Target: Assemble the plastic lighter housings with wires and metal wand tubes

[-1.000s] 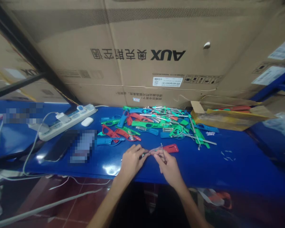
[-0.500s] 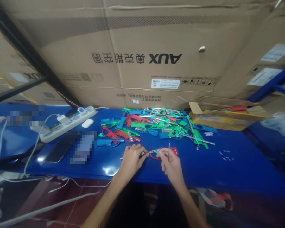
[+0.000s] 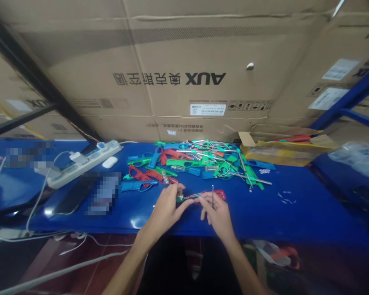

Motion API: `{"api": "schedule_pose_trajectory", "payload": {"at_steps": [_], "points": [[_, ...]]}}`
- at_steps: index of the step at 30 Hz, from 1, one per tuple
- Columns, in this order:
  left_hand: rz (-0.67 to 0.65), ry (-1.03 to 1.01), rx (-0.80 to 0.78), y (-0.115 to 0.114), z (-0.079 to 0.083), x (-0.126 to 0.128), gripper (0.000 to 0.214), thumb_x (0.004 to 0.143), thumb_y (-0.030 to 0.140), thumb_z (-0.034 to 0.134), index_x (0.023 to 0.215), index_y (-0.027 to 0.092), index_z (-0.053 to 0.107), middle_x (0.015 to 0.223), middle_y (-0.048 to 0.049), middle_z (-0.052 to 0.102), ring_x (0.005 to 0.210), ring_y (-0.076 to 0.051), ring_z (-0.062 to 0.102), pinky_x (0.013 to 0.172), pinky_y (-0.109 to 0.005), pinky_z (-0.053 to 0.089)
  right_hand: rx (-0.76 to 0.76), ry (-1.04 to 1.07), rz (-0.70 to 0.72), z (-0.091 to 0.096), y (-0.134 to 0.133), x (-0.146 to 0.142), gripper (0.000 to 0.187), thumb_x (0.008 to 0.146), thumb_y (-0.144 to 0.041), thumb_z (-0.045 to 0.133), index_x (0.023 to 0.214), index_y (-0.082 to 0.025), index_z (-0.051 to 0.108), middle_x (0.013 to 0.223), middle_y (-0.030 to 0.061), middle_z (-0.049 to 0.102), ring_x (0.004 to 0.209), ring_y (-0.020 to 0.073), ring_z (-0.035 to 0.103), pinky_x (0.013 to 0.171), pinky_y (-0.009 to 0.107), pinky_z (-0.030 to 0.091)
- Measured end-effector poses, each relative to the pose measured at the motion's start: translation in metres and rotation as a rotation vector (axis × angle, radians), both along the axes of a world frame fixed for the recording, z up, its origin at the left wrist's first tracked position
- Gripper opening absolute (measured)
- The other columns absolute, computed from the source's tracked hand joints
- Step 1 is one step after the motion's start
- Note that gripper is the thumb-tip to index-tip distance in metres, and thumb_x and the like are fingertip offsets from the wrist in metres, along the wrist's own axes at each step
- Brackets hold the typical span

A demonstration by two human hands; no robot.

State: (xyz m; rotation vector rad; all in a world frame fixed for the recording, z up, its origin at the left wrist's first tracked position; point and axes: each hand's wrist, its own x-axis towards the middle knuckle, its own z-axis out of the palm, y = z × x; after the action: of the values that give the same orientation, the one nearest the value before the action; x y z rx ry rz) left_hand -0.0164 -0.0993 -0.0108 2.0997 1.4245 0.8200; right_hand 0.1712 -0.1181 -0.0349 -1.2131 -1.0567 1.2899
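Note:
Both my hands work close together at the front of a blue table [image 3: 264, 217]. My left hand [image 3: 167, 207] pinches a small green and metal part [image 3: 181, 198] with thin wires running right from it. My right hand [image 3: 215, 212] is closed on the wire end and a thin metal pin [image 3: 212, 196] that stands up between its fingers. A red plastic handle piece [image 3: 219, 193] lies just behind my right hand. Further back is a pile of red, green and blue plastic handle pieces [image 3: 190, 162] mixed with metal rods and wires.
A white power strip [image 3: 86, 162] with plugs and cables lies at the left, a white mouse [image 3: 110, 162] beside it, and a dark phone [image 3: 75, 196] nearer the front. An open cardboard tray [image 3: 283, 149] sits at the right. Large cardboard boxes [image 3: 178, 78] wall off the back.
My hands stay together on the wired part. The pin in my right hand went from slanted to upright. The view drifted slightly to the right.

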Motion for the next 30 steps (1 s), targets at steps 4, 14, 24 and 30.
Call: {"api": "schedule_pose_trajectory", "payload": {"at_steps": [4,14,24,30], "points": [[-0.03,-0.376,-0.16,-0.024,-0.006,0.006,0.017,0.104,0.039,0.045,0.11,0.023,0.043,0.106,-0.0036,0.053,0.096,-0.016,0.055,0.089,-0.03,0.045,0.028,0.002,0.017,0.0,-0.001,0.0,0.034,0.085,-0.05,0.071,0.089,-0.018,0.062,0.088,0.0096,0.076,0.043,0.0098,0.058,0.033,0.019,0.03],[-0.04,-0.614,-0.392,-0.032,-0.019,0.018,0.025,0.09,0.041,0.067,0.091,0.018,0.058,0.072,0.0018,0.06,0.065,-0.013,0.053,0.065,-0.024,0.04,0.105,-0.028,0.123,0.001,-0.009,0.006,0.029,0.086,-0.047,0.071,0.084,-0.018,0.067,0.064,-0.002,0.061,0.047,0.0065,0.04,0.044,0.02,0.032],[-0.109,-0.453,-0.25,-0.035,-0.008,0.014,0.031,0.106,0.04,0.039,0.098,0.02,0.062,0.091,-0.0033,0.064,0.084,-0.017,0.057,0.08,-0.028,0.043,0.003,0.044,0.243,0.006,-0.011,0.006,0.033,0.083,-0.051,0.072,0.081,-0.018,0.064,0.065,-0.0002,0.065,0.045,0.0072,0.039,0.044,0.022,0.029],[-0.119,-0.522,-0.224,-0.031,-0.011,0.015,0.022,0.102,0.034,0.052,0.098,0.019,0.068,0.092,-0.0036,0.067,0.087,-0.017,0.061,0.081,-0.027,0.044,-0.035,0.053,0.294,0.014,-0.01,0.007,0.033,0.087,-0.051,0.067,0.08,-0.019,0.061,0.045,-0.0094,0.042,0.04,0.0072,0.034,0.044,0.022,0.027]]}}
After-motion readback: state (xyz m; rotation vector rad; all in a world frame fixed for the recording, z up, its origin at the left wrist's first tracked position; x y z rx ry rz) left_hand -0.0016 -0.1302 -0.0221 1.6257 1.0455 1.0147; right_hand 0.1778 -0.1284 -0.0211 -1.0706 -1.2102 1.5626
